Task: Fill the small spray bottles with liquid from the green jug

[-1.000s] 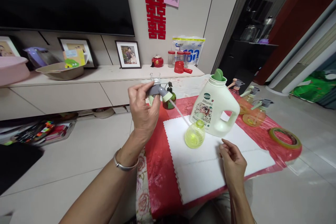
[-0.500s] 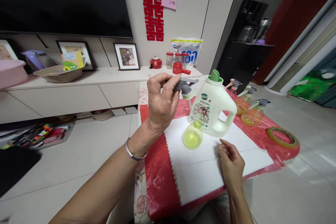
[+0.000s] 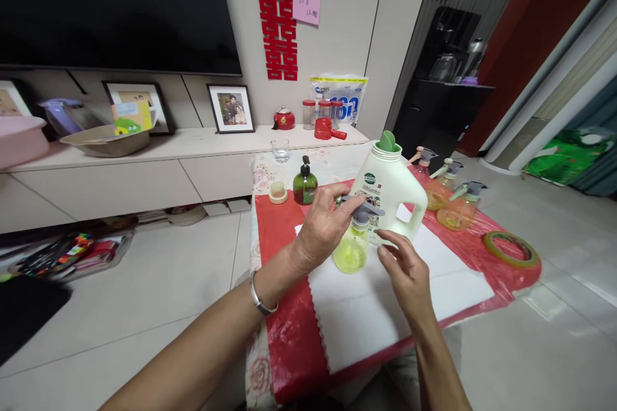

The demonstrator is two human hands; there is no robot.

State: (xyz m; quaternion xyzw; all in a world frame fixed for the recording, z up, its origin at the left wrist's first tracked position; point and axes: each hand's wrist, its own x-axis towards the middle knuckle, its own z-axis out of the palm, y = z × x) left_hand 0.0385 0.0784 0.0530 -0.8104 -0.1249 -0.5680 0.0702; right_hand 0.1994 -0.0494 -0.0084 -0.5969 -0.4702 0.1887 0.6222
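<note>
My left hand (image 3: 326, 221) is closed around the grey spray head (image 3: 365, 209), which sits at the neck of a small round yellow spray bottle (image 3: 351, 253). Pale yellow liquid shows in the bottle's lower part. Whether the head is screwed on I cannot tell. Just right of the bottle, my right hand (image 3: 405, 270) has its fingers apart and holds nothing. Behind both stands a large pale green detergent jug (image 3: 409, 196), uncapped, with a green spout (image 3: 387, 141) in its mouth. A white cloth (image 3: 366, 314) lies under the bottle.
Several filled spray bottles (image 3: 456, 213) and a roll of tape (image 3: 511, 250) stand on the table's right side. A dark green pump bottle (image 3: 304, 186), a pale cap (image 3: 278, 192) and a glass (image 3: 280, 150) are at the back left. A TV cabinet (image 3: 120, 186) runs behind.
My left hand has lowered the spray head onto the bottle's neck, its tube now inside. My right hand has risen toward the bottle, its fingers spreading.
</note>
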